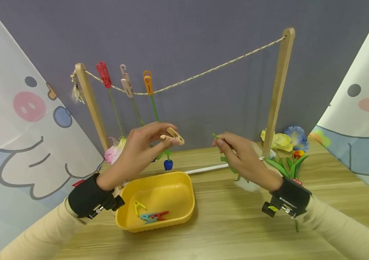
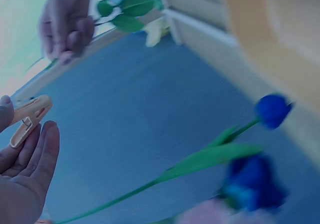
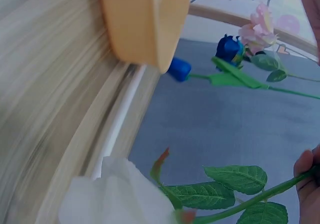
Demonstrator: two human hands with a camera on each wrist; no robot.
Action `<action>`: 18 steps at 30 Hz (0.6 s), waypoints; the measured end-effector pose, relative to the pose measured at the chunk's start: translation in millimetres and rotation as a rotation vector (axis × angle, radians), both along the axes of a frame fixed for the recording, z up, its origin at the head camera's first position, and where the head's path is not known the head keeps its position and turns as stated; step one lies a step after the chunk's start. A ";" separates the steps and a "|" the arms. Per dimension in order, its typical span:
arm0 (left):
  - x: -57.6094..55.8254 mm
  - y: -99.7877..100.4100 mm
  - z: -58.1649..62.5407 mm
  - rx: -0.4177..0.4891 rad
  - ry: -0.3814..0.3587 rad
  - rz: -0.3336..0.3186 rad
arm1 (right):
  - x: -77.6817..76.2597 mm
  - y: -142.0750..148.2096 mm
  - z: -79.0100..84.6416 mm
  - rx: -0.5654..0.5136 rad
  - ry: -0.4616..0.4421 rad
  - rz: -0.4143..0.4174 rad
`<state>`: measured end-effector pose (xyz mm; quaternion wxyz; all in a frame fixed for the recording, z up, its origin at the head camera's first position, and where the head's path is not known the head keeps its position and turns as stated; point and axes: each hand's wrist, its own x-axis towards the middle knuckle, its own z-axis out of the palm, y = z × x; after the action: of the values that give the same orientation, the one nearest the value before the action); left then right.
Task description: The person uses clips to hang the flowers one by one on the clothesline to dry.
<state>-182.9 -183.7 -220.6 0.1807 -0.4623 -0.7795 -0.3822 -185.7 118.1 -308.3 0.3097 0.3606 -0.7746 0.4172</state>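
My left hand (image 1: 139, 150) pinches a pale peach clothespin (image 1: 175, 137) between thumb and fingers, below the rope. The same clothespin (image 2: 36, 112) shows clearly in the left wrist view. To the right, my right hand (image 1: 241, 157) pinches a green stem (image 3: 260, 196) near its end, with the tip poking out past the fingers. That stem belongs to a white flower (image 3: 117, 196), which hangs head down with green leaves (image 3: 235, 179) along it. The two hands are apart, and so are the clothespin and stem.
A rope (image 1: 210, 70) sags between two wooden posts. Red (image 1: 104, 74), beige (image 1: 127, 85) and orange (image 1: 148, 83) clips on its left part hold hanging flowers. A yellow basin (image 1: 187, 195) contains several clips. Yellow (image 1: 280, 141) and blue (image 1: 296, 137) flowers lie beside the right post.
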 end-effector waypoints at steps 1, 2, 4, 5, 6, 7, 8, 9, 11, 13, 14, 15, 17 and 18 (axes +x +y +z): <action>-0.4 3.1 7.5 0.007 0.021 -0.009 | -1.7 -4.8 1.6 -0.014 -0.015 0.009; -1.7 6.1 14.4 0.011 0.047 -0.013 | -3.6 -9.8 3.3 -0.028 -0.029 0.017; -4.1 11.5 27.6 0.008 0.098 -0.013 | -7.5 -20.0 7.3 -0.055 -0.052 0.034; -5.5 13.9 33.8 0.001 0.122 -0.008 | -10.0 -25.1 9.4 -0.067 -0.060 0.044; -7.0 16.6 39.7 -0.002 0.143 -0.003 | -12.7 -30.0 11.7 -0.076 -0.065 0.050; -9.0 18.9 45.0 -0.009 0.167 0.009 | -15.0 -34.9 14.5 -0.085 -0.067 0.055; -10.7 21.2 50.2 -0.015 0.190 0.019 | -17.8 -39.2 16.9 -0.090 -0.068 0.056; -12.0 23.4 55.7 -0.024 0.214 0.028 | -20.3 -43.5 19.6 -0.096 -0.070 0.057; -16.1 27.8 64.3 -0.039 0.260 0.046 | -26.5 -50.7 23.5 -0.102 -0.067 0.060; -19.1 30.9 72.9 -0.049 0.302 0.068 | -32.9 -57.9 27.8 -0.110 -0.067 0.065; -20.3 32.0 77.4 -0.053 0.320 0.073 | -36.4 -61.2 29.6 -0.114 -0.071 0.069; -21.6 32.7 81.8 -0.061 0.345 0.079 | -39.7 -64.4 31.9 -0.121 -0.075 0.073; -24.1 33.9 90.6 -0.071 0.380 0.086 | -46.3 -70.5 36.8 -0.140 -0.085 0.083; -25.3 34.4 94.9 -0.077 0.394 0.088 | -49.4 -73.0 39.4 -0.154 -0.089 0.086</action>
<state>-208.2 -149.2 -125.7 0.3285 -0.5000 -0.7626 -0.2460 -235.1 45.1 -269.0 0.2834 0.3495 -0.7372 0.5040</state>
